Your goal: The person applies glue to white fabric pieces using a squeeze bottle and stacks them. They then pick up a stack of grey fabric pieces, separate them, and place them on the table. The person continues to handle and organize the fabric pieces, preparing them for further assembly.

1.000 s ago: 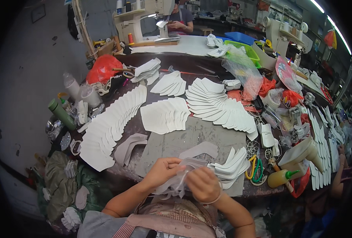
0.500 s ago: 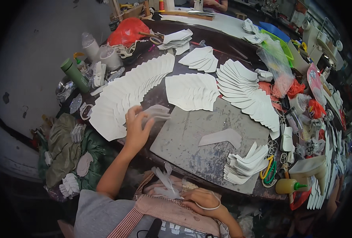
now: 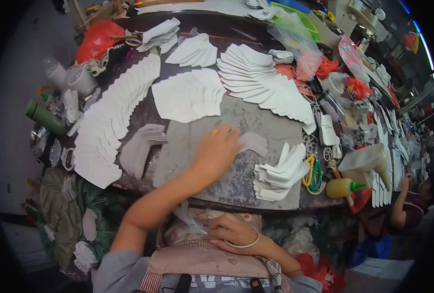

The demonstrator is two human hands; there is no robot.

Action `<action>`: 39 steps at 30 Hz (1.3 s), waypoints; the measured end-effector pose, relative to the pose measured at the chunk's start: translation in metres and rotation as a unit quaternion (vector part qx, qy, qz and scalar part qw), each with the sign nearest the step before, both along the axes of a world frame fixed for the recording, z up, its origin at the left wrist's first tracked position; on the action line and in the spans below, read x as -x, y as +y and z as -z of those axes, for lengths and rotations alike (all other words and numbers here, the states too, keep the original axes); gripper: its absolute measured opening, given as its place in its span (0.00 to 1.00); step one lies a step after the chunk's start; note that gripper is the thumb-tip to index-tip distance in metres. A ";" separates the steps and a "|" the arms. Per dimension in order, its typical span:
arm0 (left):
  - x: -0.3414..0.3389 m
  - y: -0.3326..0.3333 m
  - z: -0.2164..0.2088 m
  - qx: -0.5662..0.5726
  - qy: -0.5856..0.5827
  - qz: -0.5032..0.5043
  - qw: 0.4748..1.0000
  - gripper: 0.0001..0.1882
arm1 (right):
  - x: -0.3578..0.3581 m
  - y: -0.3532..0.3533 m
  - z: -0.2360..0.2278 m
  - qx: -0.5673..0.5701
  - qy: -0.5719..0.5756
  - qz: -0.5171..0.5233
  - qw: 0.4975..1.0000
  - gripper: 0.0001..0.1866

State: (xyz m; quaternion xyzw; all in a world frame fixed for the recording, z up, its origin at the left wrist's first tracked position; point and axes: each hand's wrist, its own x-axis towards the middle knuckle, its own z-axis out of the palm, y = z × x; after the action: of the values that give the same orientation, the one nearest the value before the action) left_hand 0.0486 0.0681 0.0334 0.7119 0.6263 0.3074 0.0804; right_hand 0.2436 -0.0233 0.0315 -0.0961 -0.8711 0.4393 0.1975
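Note:
My left hand (image 3: 216, 152) reaches out over a grey work slab (image 3: 192, 146). Its fingertips close on the left edge of a single pale cut piece (image 3: 255, 143) lying on the slab. A ring shows on one finger. My right hand (image 3: 232, 231), with a thin bracelet at the wrist, rests low in my lap on a pinkish apron (image 3: 202, 259). Its curled fingers meet a bunch of thin white scraps (image 3: 187, 215). To the left of the slab sits a small stack of greyish cut pieces (image 3: 138, 149).
White cut pieces lie fanned in long rows (image 3: 110, 117), (image 3: 266, 83) and in a stack (image 3: 278, 171) by green-handled scissors (image 3: 315, 171). A yellow glue bottle (image 3: 343, 187), a red bag (image 3: 97, 40) and tape rolls (image 3: 80, 78) crowd the edges. Another person (image 3: 407, 210) sits at right.
My left hand has left the greyish stack at the left and moved right onto the single pale piece. My right hand stays in my lap with the scraps.

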 end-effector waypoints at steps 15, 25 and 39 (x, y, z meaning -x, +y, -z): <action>-0.003 -0.032 -0.016 0.194 -0.311 0.092 0.926 0.18 | -0.023 0.052 -0.060 -0.339 -0.020 0.085 0.937 0.14; 0.012 -0.078 -0.046 0.286 -0.391 0.138 0.864 0.16 | 0.006 0.077 -0.047 -0.161 0.086 0.235 0.955 0.12; 0.159 -0.113 0.009 0.023 -0.123 -0.250 0.960 0.23 | 0.021 -0.003 0.021 -0.095 0.095 -0.061 0.989 0.11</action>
State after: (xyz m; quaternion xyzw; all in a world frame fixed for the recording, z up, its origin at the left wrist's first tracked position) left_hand -0.1107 -0.0447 0.0242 0.4873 0.7764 0.3886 0.0935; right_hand 0.2224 -0.0263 0.0105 0.0187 -0.8903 0.3730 0.2606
